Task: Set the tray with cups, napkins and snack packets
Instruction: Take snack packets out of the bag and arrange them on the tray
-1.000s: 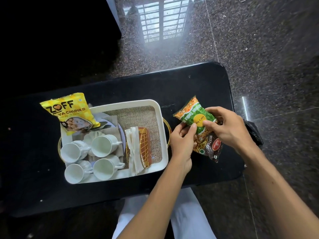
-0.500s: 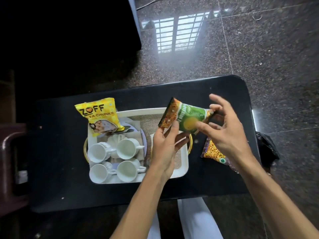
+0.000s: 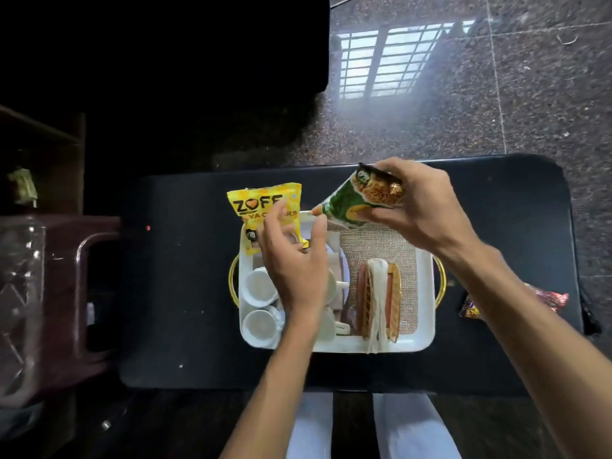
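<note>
Head view: the white tray (image 3: 425, 326) on the black worktop (image 3: 182, 293) carries cups (image 3: 260, 286) and napkins (image 3: 377, 293). Over its far rim the right hand (image 3: 424, 207) grips the green packet (image 3: 357, 202); the left hand (image 3: 291, 260) is slack and empty. Best laid flat on the bare mat (image 3: 374, 240), beside the yellow packet (image 3: 258, 203).

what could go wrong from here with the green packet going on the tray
The left hand hovers over the cups; a bump could tip one.
The yellow packet overhangs the tray's far rim, so setting the green packet, held in the right hand, beside it may push it off.
The dark packet lies near the table's right edge, by the right forearm, and might get knocked off.
</note>
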The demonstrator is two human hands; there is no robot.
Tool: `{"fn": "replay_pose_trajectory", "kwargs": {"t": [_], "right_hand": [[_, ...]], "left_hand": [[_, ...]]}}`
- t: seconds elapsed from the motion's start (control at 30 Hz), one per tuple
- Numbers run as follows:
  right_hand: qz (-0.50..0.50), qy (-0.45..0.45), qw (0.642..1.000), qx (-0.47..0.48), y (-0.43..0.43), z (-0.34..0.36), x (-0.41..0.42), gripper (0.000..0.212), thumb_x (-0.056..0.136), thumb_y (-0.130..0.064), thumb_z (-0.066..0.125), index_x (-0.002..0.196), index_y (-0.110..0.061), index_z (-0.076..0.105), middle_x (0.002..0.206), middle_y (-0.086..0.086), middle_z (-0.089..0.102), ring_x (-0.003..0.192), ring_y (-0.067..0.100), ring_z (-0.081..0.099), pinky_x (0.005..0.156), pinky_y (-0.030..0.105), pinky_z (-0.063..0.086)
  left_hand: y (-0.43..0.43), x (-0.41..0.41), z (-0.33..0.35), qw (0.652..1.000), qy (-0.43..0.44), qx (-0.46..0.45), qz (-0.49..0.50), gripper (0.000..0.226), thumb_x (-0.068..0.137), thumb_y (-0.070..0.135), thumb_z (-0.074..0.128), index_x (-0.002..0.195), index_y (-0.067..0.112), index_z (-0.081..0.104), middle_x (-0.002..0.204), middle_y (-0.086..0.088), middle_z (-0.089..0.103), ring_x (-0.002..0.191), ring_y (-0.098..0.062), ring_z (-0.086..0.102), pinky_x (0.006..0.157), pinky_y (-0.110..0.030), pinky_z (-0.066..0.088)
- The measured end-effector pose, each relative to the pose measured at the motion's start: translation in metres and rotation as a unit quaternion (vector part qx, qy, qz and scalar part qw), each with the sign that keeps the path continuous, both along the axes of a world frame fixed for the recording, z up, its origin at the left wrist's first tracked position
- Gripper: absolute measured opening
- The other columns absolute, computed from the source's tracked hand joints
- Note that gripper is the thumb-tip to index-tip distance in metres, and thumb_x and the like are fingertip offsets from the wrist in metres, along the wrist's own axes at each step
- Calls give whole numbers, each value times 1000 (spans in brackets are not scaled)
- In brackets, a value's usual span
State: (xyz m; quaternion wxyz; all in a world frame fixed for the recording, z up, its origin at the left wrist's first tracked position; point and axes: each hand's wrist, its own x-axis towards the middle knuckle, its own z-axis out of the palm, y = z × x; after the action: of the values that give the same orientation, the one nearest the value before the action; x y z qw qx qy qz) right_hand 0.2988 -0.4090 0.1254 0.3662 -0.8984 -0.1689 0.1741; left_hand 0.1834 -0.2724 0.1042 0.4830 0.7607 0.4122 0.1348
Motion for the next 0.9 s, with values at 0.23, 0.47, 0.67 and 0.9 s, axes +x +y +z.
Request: {"fn": "replay_pose_trajectory", "kwargs": {"t": [0.23,0.47,0.67,0.9], "right_hand": [[108,15,986,-129,34,-32,13,63,66,-22,93,123,-18,65,112,10,62,103,28,59,88,37,51],[-38,75,994,-70,41,-80,1,81,62,-21,95,131,-6,55,120,14,64,106,25,61,89,21,42],[-56,98,993,-20,35,-92,-3,96,58,-22,97,139,-7,48,117,7,67,94,11,60,78,-3,38],[-127,148,980,41,-4,-60,-3,90,68,-29,92,144,-14,47,123,2,65,105,12,65,88,18,54]], "left_hand": [[35,28,-37,952,101,38,-287,42,94,19,71,135,13,61,126,-7,71,117,-21,63,98,-35,51],[30,38,-60,958,190,-46,-210,26,100,21,58,125,15,64,123,-8,70,121,-29,56,92,-36,45],[21,34,-61,964,202,-61,-162,30,102,27,57,127,13,64,117,-5,70,109,-22,52,86,-32,39],[17,17,-30,977,156,-74,-128,12,98,26,63,106,27,72,94,15,67,79,12,56,74,-23,49]]}}
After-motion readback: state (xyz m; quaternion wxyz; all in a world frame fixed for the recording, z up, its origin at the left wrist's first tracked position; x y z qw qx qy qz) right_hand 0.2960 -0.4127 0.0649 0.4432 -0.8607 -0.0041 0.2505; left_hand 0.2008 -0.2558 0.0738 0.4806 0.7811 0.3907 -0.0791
